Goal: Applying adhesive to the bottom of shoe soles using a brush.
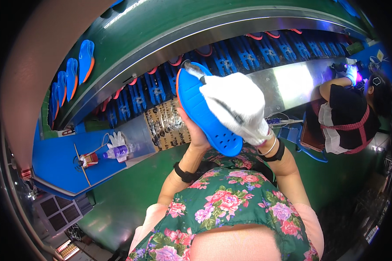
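A blue shoe sole [189, 93] with an orange edge and small holes at its near end is held up in front of my body, tilted. My left hand [193, 132], bare, grips it along the left side, fingers behind it. Over its right part is my right hand [235, 102] in a white knitted glove with dark smudges, its fingers curled and mostly hidden. A short greyish piece with a dark tip [191, 68] sticks out from the glove to the sole's far edge; whether it is a tool or a soiled fingertip is unclear.
Beyond runs a rack of blue holders [248, 56], several with pinkish-red rims. Blue soles [86, 61] lie on the green belt [161, 15]. On the blue table [61, 152] are a bottle [117, 151] and white glove [116, 140]. A co-worker [350, 113] sits at right.
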### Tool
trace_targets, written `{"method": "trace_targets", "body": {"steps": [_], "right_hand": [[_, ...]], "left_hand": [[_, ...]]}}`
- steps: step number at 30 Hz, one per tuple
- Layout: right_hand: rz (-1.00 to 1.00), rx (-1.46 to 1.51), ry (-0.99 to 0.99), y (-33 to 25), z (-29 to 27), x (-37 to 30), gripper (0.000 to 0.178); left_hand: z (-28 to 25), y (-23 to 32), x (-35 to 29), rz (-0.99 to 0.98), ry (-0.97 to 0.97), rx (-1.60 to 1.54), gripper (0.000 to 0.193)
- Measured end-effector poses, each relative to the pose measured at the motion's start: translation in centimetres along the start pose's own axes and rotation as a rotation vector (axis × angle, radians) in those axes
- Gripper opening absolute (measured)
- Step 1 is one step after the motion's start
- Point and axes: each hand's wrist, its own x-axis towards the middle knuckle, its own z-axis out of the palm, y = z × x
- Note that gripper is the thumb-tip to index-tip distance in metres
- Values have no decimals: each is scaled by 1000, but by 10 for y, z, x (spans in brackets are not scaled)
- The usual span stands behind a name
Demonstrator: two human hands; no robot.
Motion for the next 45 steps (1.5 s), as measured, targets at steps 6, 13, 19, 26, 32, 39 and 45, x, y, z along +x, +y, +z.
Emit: {"method": "trace_targets", "body": {"steps": [6, 13, 19, 26, 32, 39, 45], "right_hand": [[17, -14, -74, 3, 18, -23, 35], [-13, 68, -40, -12, 22, -3, 27], [178, 292, 121, 8, 23, -4, 20], [67, 362, -111, -6, 16, -10, 24], [106, 259, 22, 4, 17, -19, 22], [256, 461, -11, 14, 7, -32, 17], [76, 327, -107, -4, 5, -42, 24]], "left_hand": [[-20, 8, 7, -24, -4, 151, 99], [-15, 27, 18, -21, -45, 186, 97], [-18, 33, 28, 38, -68, 147, 96], [-36, 37, 29, 63, -91, 186, 94], [-19, 36, 35, 41, -7, 179, 92], [-9, 38, 40, -28, -91, 175, 104], [-20, 34, 47, -229, -379, -230, 109]]}}
